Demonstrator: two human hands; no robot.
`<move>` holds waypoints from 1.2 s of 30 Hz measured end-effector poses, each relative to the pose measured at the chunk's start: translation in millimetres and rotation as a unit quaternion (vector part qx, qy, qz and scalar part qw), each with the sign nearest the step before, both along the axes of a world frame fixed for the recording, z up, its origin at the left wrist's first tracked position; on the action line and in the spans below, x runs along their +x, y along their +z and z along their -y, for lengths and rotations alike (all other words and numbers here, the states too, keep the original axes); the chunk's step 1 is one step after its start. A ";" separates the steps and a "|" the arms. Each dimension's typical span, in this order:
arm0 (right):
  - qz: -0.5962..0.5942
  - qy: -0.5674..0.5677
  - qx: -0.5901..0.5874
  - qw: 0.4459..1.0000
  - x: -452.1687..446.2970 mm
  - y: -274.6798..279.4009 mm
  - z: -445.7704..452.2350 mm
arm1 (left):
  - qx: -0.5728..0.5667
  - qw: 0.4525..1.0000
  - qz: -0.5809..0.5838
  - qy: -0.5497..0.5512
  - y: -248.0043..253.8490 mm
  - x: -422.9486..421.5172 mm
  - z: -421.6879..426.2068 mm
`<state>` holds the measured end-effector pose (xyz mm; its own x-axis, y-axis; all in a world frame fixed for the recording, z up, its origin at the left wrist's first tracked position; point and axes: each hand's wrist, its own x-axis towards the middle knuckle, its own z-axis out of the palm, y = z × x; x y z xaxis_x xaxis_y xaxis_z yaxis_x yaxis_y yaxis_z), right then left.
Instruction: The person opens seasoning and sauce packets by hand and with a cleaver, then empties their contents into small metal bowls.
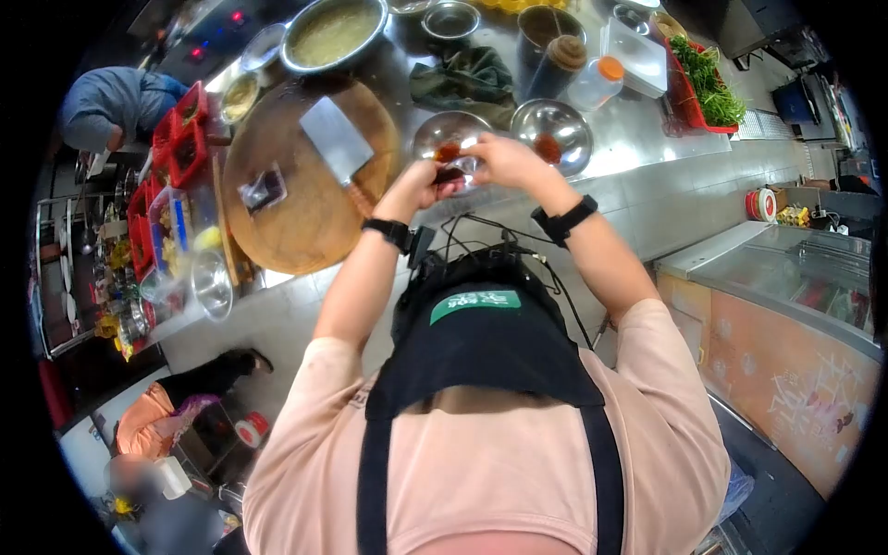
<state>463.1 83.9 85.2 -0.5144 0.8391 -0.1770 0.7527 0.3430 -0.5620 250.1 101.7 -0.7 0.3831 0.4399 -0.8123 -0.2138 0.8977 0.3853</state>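
Note:
My left hand [433, 185] is closed at the near edge of a metal bowl [440, 127] that has red seasoning [448, 150] in it. Opposite it, the fingers of my right hand [507, 161] pinch together over the same bowl. Between the two hands is something small, shiny and pale, too small to name. A second metal bowl [575, 129], also with red seasoning [548, 148], stands just beyond my right hand. Left of my hands, a cleaver [335, 139] lies on a round wooden chopping board [305, 227], near a small clear plastic packet [263, 189].
Behind the bowls lie a dark green cloth [462, 81], a jar with an orange lid [597, 83] and a large pot [335, 35]. A red basket of greens [708, 88] stands at right. Red crates [180, 139] line the left. Two other people are at left.

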 end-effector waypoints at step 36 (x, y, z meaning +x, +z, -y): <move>-0.012 0.040 0.049 0.998 -12.8 -0.2 -49.0 | -0.076 0.996 0.049 -0.012 19.1 0.6 -15.3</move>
<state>450.3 132.9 85.1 -0.5830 0.8082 -0.0834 0.7078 0.4548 -0.5405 250.7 117.0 18.4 0.4733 0.3052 -0.8263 -0.2215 0.9492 0.2237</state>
